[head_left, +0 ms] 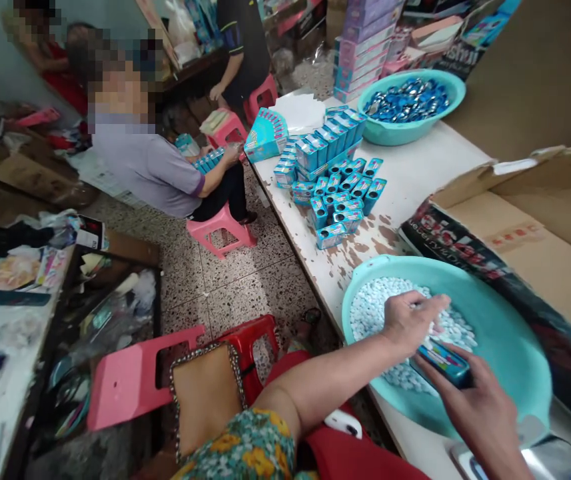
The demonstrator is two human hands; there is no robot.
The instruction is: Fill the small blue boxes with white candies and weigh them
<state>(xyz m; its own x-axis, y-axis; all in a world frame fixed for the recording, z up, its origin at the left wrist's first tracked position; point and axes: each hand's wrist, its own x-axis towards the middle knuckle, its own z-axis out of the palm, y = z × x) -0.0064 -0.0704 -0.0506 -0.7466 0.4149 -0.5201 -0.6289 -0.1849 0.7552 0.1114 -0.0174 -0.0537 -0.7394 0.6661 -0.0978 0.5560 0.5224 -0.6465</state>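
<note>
My left hand [410, 321], at the end of a floral sleeve, is closed over a turquoise plastic basin [510, 347]. A few small white tablets show between its curled fingers. Just below it, my right hand [485, 407] grips a small blue box [445, 363] with printed sides, tilted above the basin. Its opening is hidden near the left hand's fingers. Small white tablets [378, 303] cover the basin's far and left part. Farther up the white table [415, 177] stand several matching blue boxes [335, 200], some showing a dark round hole on top.
A second basin [370, 127] holds shiny blue pieces. An open carton [515, 227] borders the basin on the right. A phone-like object [465, 460] lies by the basin's near edge. A co-worker [150, 167] sits on a pink stool [222, 230], holding blue boxes. A red stool [250, 340] stands left.
</note>
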